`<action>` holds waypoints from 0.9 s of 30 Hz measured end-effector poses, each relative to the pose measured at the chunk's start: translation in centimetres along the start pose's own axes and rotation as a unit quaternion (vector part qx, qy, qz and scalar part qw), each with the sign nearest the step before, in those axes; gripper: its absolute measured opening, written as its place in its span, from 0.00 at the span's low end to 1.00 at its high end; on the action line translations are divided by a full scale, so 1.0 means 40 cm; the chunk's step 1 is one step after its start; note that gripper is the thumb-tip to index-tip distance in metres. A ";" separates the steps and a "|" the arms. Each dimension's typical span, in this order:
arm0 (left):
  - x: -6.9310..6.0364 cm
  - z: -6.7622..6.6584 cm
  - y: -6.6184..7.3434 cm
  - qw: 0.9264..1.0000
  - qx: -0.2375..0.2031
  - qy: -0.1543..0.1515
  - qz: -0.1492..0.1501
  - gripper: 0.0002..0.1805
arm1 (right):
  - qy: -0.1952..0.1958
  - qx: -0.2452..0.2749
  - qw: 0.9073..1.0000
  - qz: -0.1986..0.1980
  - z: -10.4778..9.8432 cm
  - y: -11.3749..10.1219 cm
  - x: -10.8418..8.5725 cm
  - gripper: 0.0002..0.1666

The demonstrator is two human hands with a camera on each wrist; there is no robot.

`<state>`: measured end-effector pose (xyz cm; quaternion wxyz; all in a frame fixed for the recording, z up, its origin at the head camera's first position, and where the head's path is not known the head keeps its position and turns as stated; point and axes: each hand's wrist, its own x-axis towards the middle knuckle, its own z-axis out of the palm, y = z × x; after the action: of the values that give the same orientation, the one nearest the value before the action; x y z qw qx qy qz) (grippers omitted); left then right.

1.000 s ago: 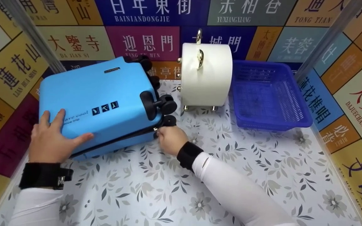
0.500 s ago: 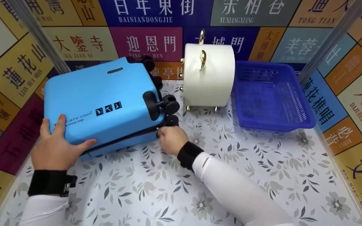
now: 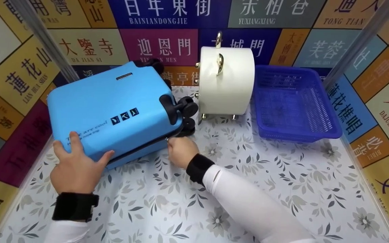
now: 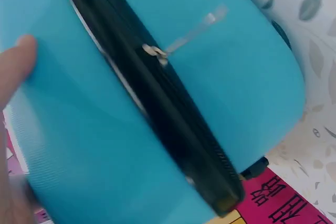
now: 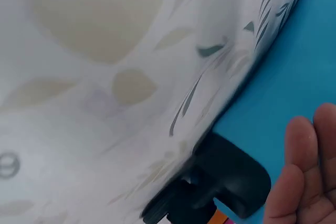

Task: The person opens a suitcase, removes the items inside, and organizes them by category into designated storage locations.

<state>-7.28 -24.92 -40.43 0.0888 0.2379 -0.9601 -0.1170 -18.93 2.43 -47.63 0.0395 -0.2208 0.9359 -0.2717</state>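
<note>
A light-blue hard-shell suitcase with black wheels lies on its side at the left. My left hand rests with spread fingers on its near left edge; its thumb shows at the left of the left wrist view. At the near wheeled corner, my right hand pinches a small metal zipper pull on the dark seam. The right wrist view shows its curled fingers against the blue shell, the pull hidden. Another zipper pull with a clear tab hangs on the seam in the left wrist view.
A cream drum-shaped bag with gold handles and feet stands right of the wheels. Beside it sits a blue plastic basket. Sign-printed walls rise around the leaf-patterned surface.
The suitcase's wheeled end has shifted slightly right and turned. My left hand has moved right with it. My right hand now sits slightly farther along the seam from the corner wheel.
</note>
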 end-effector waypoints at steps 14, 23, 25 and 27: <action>0.118 -0.054 -0.070 0.989 -0.068 -0.061 0.114 0.65 | 0.012 0.016 1.000 0.006 0.014 -0.010 0.006 0.17; 0.086 -0.030 -0.047 0.991 -0.069 -0.021 0.113 0.63 | 0.043 0.015 0.999 0.009 0.010 -0.009 0.012 0.17; 0.075 -0.025 -0.044 0.991 -0.073 -0.012 0.113 0.63 | 0.042 0.018 0.999 0.013 0.006 -0.008 0.016 0.17; 0.064 -0.020 -0.036 0.991 -0.076 -0.003 0.112 0.63 | 0.043 0.019 0.999 0.022 0.003 -0.004 0.021 0.17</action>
<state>-8.69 -27.54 -39.75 0.1161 0.1207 -0.9694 -0.1796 -19.62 1.89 -47.61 0.0089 -0.1877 0.9360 -0.2977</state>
